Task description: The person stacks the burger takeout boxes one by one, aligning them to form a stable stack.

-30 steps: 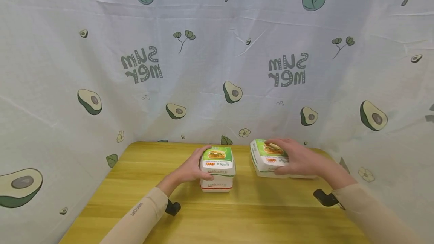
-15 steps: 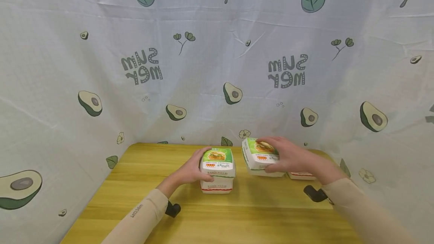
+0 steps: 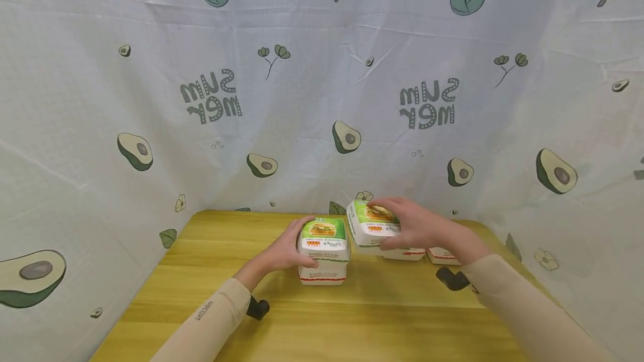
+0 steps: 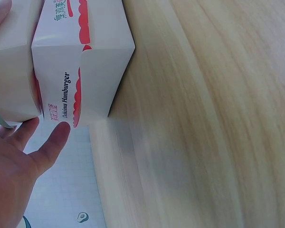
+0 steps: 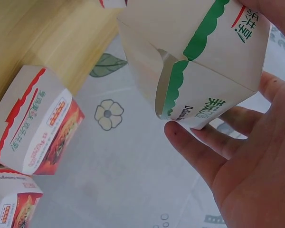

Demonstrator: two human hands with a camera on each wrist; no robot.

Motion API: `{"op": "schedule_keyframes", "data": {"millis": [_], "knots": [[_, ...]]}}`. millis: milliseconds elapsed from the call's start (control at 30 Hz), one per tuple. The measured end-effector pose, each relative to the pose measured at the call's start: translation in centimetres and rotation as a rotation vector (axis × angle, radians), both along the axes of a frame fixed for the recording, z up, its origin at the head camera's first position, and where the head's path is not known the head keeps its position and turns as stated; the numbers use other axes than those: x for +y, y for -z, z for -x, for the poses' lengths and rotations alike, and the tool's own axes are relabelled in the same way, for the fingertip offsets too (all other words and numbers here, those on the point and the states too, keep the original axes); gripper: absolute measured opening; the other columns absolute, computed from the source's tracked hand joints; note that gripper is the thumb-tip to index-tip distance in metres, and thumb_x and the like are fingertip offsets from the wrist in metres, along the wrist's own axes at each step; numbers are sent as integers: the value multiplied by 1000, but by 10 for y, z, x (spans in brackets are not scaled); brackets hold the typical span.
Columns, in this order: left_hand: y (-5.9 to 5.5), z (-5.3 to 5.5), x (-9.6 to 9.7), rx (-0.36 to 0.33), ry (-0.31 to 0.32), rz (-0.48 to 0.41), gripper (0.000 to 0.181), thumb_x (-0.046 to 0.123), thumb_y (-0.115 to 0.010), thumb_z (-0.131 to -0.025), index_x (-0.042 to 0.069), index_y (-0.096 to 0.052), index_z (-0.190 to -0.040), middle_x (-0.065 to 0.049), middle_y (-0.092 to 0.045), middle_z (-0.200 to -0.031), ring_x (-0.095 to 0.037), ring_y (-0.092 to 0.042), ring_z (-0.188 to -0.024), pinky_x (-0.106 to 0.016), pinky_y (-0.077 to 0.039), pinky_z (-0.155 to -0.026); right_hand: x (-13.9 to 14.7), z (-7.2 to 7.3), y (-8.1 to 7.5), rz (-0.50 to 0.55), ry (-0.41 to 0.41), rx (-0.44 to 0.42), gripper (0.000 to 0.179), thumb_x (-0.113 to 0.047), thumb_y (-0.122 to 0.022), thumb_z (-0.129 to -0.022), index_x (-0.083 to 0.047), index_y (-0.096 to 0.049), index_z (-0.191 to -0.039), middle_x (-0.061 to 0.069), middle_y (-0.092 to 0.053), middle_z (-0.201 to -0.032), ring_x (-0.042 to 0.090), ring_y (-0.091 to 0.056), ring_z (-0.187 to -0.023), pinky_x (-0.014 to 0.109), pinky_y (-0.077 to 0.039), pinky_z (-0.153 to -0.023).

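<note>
On the table, a green-topped hamburger box (image 3: pixel 324 242) sits upright on a red-trimmed hamburger box (image 3: pixel 322 276). My left hand (image 3: pixel 279 250) grips this stack from its left side, thumb in front and fingers at the back. In the left wrist view, fingertips reach both the lower box (image 4: pixel 61 80) and the upper one (image 4: pixel 14 80). To the right, my right hand (image 3: pixel 422 227) holds another green-topped hamburger box (image 3: pixel 359 227), tilted and raised off the table. The right wrist view shows its green scalloped edge (image 5: pixel 204 38) and a slightly gaping flap.
Two red-trimmed hamburger boxes stand behind and right of the raised box: a nearer one (image 3: pixel 415 254) and a farther one (image 3: pixel 443 256), partly hidden by my right arm. The wooden table (image 3: pixel 322 328) ends at a printed curtain (image 3: pixel 302 99).
My right hand has lifted its green-topped box and carried it left towards the stack, exposing the red-trimmed boxes on the right. My left hand stays on the stack.
</note>
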State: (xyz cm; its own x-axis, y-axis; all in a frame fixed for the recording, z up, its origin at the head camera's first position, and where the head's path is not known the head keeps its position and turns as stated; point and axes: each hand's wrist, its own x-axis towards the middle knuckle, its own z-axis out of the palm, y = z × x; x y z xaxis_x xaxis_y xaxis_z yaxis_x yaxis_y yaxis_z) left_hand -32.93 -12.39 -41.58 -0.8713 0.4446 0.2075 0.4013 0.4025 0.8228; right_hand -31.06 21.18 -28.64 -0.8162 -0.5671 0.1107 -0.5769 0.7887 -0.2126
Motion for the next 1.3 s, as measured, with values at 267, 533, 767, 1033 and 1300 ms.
{"op": "schedule_keyframes", "data": {"millis": [267,533,767,1033,1300], "knots": [[-1,0,0,4,5,-5,112,27,-93,-68,26,-26,-158,-11,-33,-151,-26,-46,-122,-45,-41,-102,-10,2,-3,4,-25,-1,85,-50,-83,-76,-35,-43,-150,10,-45,-152,32,-46,-132,55,-45,-96],[0,0,1,4,-1,-29,113,19,-92,-68,22,-25,-159,-13,-32,-152,-28,-46,-123,-48,-41,-101,-19,5,-2,0,-36,-1,87,-55,-82,-75,-36,-42,-151,9,-43,-154,30,-45,-134,54,-45,-97],[0,0,0,-1,4,-17,112,24,-92,-68,23,-26,-158,-11,-33,-150,-25,-47,-122,-45,-42,-101,-27,8,-1,-8,-35,-6,87,-55,-82,-75,-37,-42,-151,8,-40,-157,32,-42,-138,57,-44,-98],[1,2,0,3,4,-5,112,28,-92,-68,26,-26,-158,-11,-33,-150,-25,-47,-122,-45,-43,-101,-35,9,-1,-12,-75,19,87,-56,-81,-76,-33,-42,-151,7,-41,-157,33,-42,-138,58,-43,-101],[2,2,0,-2,3,-2,112,29,-92,-68,26,-25,-158,-11,-32,-151,-25,-47,-124,-44,-43,-102,-42,12,2,-5,-99,32,87,-56,-81,-78,-31,-42,-152,4,-37,-159,34,-39,-140,60,-42,-103]]}}
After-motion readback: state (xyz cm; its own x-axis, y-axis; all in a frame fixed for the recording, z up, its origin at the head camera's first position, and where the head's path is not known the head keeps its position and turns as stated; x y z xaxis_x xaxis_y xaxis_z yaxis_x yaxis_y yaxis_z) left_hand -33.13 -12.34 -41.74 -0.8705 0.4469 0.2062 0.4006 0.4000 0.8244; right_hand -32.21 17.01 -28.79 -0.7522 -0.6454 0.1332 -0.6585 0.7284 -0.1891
